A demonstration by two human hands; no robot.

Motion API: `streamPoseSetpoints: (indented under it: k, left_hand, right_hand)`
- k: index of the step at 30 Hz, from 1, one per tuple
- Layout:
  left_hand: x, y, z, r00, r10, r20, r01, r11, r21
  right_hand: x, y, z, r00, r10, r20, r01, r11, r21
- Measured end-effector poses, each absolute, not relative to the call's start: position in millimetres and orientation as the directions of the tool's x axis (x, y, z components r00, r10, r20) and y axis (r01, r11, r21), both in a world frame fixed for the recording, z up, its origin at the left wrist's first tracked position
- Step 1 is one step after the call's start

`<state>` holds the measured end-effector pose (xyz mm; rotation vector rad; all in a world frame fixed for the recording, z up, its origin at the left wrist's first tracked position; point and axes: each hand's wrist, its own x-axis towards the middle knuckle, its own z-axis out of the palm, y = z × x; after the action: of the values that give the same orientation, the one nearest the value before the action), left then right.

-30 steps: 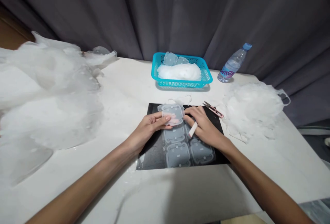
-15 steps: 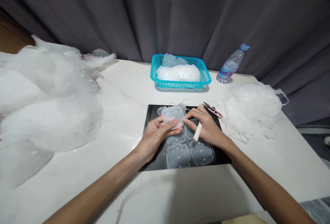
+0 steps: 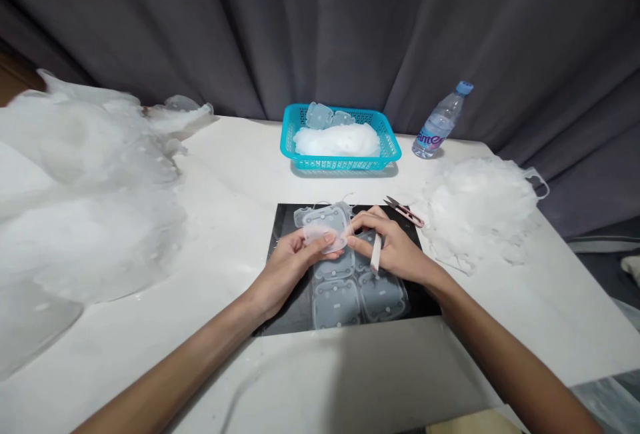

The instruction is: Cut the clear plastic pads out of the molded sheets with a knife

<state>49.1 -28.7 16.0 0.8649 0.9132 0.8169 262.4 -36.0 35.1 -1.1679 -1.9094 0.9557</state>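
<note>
Hands point(image 3: 294, 259) point(image 3: 394, 246) pinching translucent piece point(image 3: 327, 219) | white strip point(image 3: 376, 254), possibly finger wrap, steeper now

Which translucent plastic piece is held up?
The piece gripped by the left hand, over the black board; similar ones lie on it or in the turquoise basket.

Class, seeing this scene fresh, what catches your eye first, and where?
A turquoise basket stands out at the back of the table. Nearer, the left hand holds a translucent piece over a black board, the right hand at the piece's edge. A white heap spreads along the left side.
</note>
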Motion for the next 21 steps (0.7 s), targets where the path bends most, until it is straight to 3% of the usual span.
streamPoseSetpoints:
  k: [10, 15, 17, 21]
  left_hand:
    - [51, -26, 19, 0.407, 0.867, -0.287, -0.231, 0.401, 0.886]
    - [58, -30, 20, 0.382, 0.902, -0.201, -0.072, 0.246, 0.966]
    - [57, -29, 19, 0.397, 0.893, -0.211, -0.065, 0.257, 0.964]
    - [47, -22, 15, 0.431, 0.863, -0.263, -0.095, 0.333, 0.938]
  right_hand:
    - [263, -37, 36, -0.353, 0.912, 0.208, 0.432, 0.356, -0.829]
    - [255, -35, 21, -0.268, 0.913, 0.306, 0.639, 0.406, -0.653]
    - [253, -34, 17, -0.271, 0.905, 0.327, 0.684, 0.420, -0.596]
    - [258, -34, 26, -0.346, 0.898, 0.272, 0.545, 0.429, -0.720]
